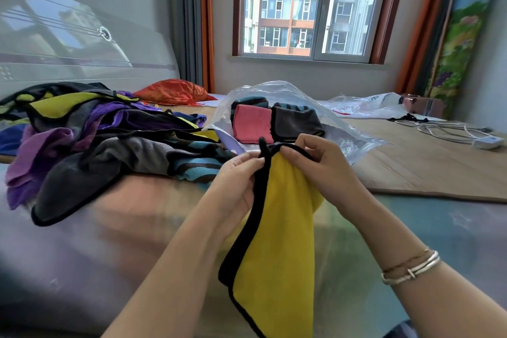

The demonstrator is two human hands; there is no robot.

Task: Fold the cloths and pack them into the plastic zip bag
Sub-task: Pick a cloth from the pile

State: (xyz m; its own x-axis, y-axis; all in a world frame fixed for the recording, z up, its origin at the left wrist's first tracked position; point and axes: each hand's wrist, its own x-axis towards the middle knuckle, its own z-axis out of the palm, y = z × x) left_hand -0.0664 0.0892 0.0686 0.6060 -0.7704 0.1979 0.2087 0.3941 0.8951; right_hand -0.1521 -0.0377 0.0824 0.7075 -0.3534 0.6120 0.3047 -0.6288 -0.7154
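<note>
A person's left hand (238, 173) and right hand (315, 162) pinch the black-trimmed top edge of a yellow cloth (277, 241), which hangs folded over the near edge of a bed (428, 162). Its bottom corner is cut off by the frame. Just beyond the hands lies the clear plastic zip bag (288, 93), its mouth open toward them, holding folded pink (252, 123), grey (296, 123) and striped cloths. A heap of unfolded cloths (90, 134) crowds the left; the woven mat to the right lies bare up to a white cable (450, 132). Red print on a second plastic bag (365, 104) is too small to read.
</note>
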